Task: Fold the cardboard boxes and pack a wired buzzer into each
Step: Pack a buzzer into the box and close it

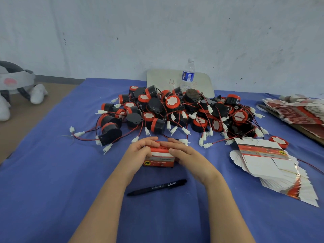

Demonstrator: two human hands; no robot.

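Note:
A small red and white cardboard box (159,159) stands folded on the blue cloth in front of me. My left hand (138,149) grips its left side, fingers curled over the top. My right hand (184,152) holds its right side, fingers lying across the top edge. What is inside the box is hidden. Behind it lies a big heap of black and red wired buzzers (175,111) with white connectors. A fanned stack of flat, unfolded boxes (270,163) lies to the right.
A black marker pen (157,187) lies just in front of my wrists. A water bottle (187,76) and a white board (163,81) stand at the wall. More flat boxes (294,109) are piled at far right. A lone red buzzer (279,141) sits beside the stack.

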